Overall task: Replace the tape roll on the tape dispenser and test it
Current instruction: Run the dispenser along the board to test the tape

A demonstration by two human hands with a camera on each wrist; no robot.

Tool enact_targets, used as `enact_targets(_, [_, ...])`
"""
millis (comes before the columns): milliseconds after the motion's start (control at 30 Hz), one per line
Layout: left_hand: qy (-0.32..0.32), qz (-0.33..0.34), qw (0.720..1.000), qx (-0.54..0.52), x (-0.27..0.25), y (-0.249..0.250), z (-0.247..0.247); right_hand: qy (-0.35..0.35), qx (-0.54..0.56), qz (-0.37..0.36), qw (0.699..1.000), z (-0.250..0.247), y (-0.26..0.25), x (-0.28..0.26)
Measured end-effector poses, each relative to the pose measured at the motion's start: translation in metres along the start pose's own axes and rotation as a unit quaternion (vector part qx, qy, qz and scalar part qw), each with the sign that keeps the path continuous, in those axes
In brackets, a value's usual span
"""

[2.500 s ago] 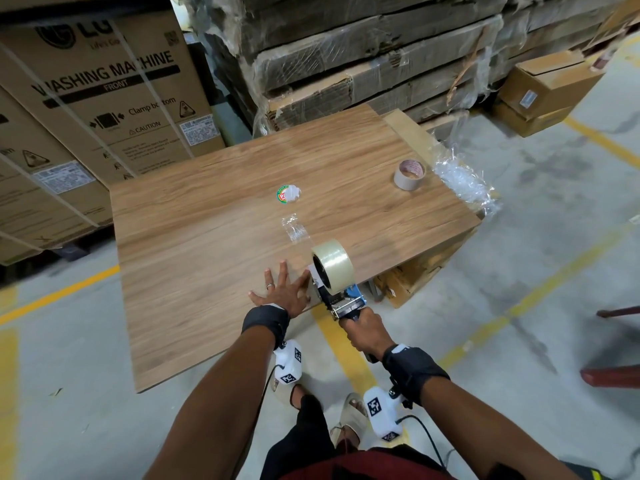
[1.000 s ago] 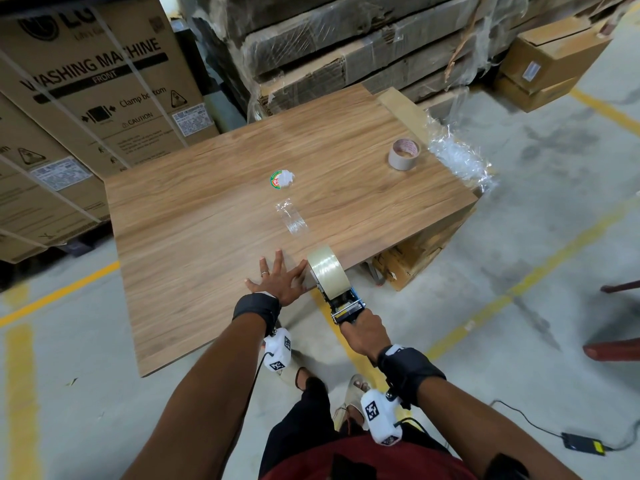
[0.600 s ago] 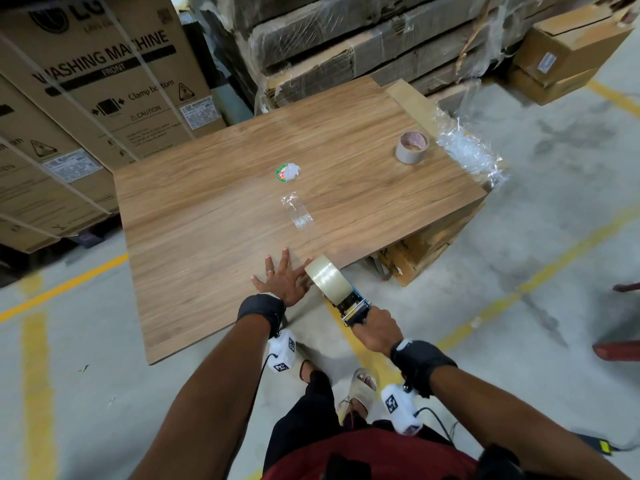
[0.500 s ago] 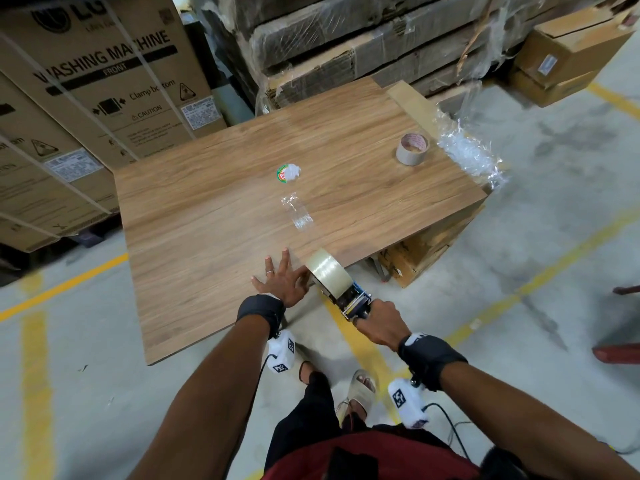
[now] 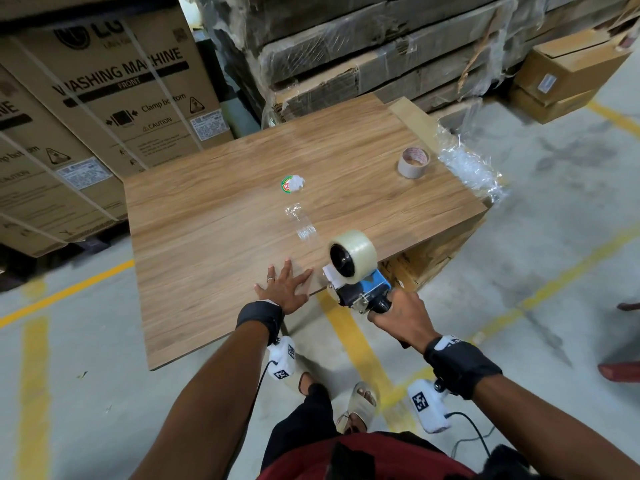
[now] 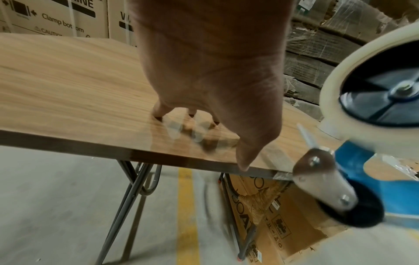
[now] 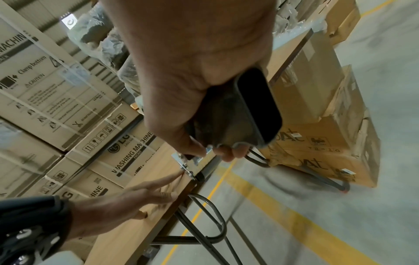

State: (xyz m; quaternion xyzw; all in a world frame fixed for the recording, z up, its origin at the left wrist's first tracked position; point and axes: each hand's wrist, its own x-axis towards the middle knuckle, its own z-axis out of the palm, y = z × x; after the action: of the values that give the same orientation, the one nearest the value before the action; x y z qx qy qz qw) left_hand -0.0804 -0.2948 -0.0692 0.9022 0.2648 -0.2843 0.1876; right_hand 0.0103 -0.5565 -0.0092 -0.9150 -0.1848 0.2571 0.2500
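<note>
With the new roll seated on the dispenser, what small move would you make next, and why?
Probably tilt the tape dispenser so its blade cuts the strip. The right hand grips its handle at the table edge, the left hand lies flat beside it, and clear tape appears to lie under that hand.

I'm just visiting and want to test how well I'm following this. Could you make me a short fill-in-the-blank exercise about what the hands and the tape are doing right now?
1. The left hand lies flat with spread fingers on the wooden ____.
2. The right hand grips the handle of the tape ____.
3. The clear tape roll sits mounted on the dispenser, while an almost used-up brown roll stands near the table's far ____ corner.

Missing words: table; dispenser; right
</note>
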Motion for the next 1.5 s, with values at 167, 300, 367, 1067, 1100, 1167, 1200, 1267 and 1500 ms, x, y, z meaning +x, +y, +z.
enact_targets(167, [0.02, 0.003, 1.0, -0.005, 0.002, -0.005, 0.002, 0.029, 0.074, -0.003, 0.997, -0.017, -0.023, 0.009])
enact_targets(300, [0.06, -0.005, 0.996, -0.071, 0.004, -0.003, -0.003, 0.025, 0.179, 0.026, 0.983, -0.02, -0.046, 0.031])
enact_targets(367, [0.117, -0.008, 0.984, -0.136, 0.007, -0.003, -0.011, 0.014, 0.233, 0.041, 0.972, -0.02, -0.061, 0.041])
enact_targets(1067, [0.259, 0.112, 0.739, -0.611, 0.075, -0.016, -0.152, -0.05, 0.519, 0.114, 0.846, -0.019, -0.185, 0.134])
enact_targets(1100, [0.259, 0.111, 0.742, -0.608, 0.08, -0.022, -0.156, -0.052, 0.524, 0.114, 0.842, -0.02, -0.188, 0.136])
enact_targets(1167, [0.25, 0.111, 0.747, -0.606, 0.09, -0.032, -0.162, -0.054, 0.537, 0.113, 0.834, -0.022, -0.193, 0.14])
enact_targets(1200, [0.243, 0.113, 0.75, -0.605, 0.093, -0.036, -0.166, -0.056, 0.543, 0.113, 0.83, -0.023, -0.194, 0.141])
enact_targets(1267, [0.224, 0.124, 0.758, -0.599, 0.1, -0.043, -0.171, -0.061, 0.546, 0.113, 0.828, -0.023, -0.198, 0.144])
enact_targets(1500, [0.235, 0.15, 0.77, -0.574, 0.119, -0.06, -0.174, -0.056, 0.546, 0.118, 0.828, -0.017, -0.208, 0.153])
